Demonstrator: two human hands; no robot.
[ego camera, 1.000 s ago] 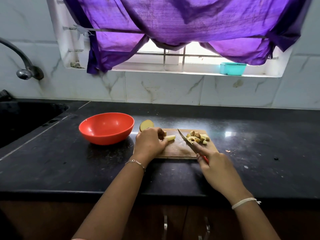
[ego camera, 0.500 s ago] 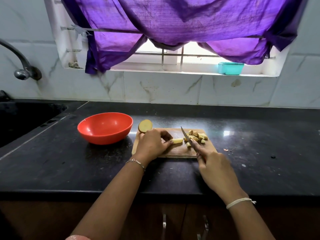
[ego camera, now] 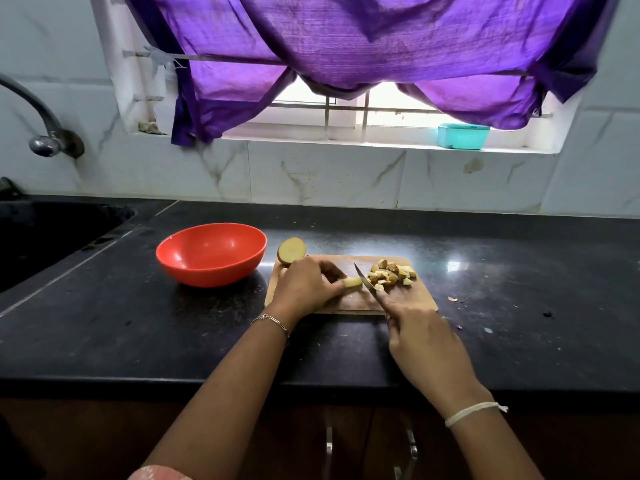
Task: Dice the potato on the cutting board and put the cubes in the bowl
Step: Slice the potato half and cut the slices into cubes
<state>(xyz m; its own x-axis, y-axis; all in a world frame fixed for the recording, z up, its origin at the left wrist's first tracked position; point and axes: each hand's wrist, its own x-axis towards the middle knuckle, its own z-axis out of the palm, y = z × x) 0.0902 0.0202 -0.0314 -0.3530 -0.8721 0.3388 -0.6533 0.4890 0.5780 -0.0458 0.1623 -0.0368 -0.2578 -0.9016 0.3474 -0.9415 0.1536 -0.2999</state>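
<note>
**Hands at work on the wooden board**

Left hand (ego camera: 306,287) pins a pale, squarish potato strip (ego camera: 353,282) flat on the rectangular wooden cutting board (ego camera: 420,299). Right hand (ego camera: 426,344) is closed around a knife (ego camera: 364,278), its slim metal blade angled beside the strip. Rough cubes (ego camera: 393,274) are heaped on the board's right. A round potato half (ego camera: 291,250) sits at its far-left corner. Nearby on the dark speckled bench (ego camera: 138,323) stands a glossy red bowl (ego camera: 211,252).

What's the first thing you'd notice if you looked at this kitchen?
The big purple curtain over the window at the top, and the bright red bowl, empty, on the black counter. Just right of the bowl, the right hand holds a knife beside a pile of potato cubes on the cutting board.
</note>
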